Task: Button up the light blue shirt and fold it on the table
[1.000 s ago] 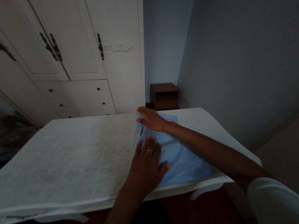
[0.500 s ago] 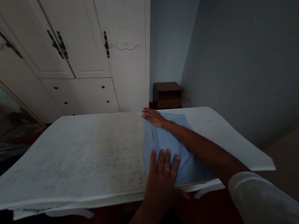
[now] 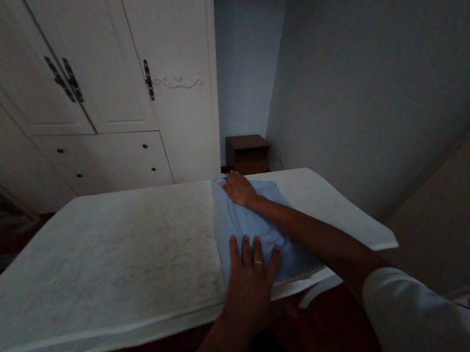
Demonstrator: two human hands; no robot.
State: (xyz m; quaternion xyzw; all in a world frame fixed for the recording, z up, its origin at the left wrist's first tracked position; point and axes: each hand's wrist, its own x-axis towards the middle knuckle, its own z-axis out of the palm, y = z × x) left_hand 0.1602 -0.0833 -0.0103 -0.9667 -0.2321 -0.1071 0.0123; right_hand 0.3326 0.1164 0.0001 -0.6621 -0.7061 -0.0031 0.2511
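Note:
A light blue folded cloth [image 3: 247,222] lies flat on the white table [image 3: 136,234], toward its right half, with some creases running along it. My left hand [image 3: 250,278] rests on the cloth's near part, fingers spread, a ring on one finger. Farther off, my right hand [image 3: 240,190] lies palm down across the cloth's far end, its fingers stretched out and near the table's far edge. The right forearm passes over the cloth's right side and hides part of it.
A white wardrobe [image 3: 107,59] with dark handles and drawers stands behind the table. A small brown cabinet [image 3: 248,149] sits in the corner beside the grey wall [image 3: 377,56]. Dark stains mark the tabletop's left part. Below is a red floor [image 3: 328,328].
The view has turned a little to the right. My right hand has shifted slightly on the cloth's far end, and a far corner of the cloth now shows beside its fingers. My left hand stays in place.

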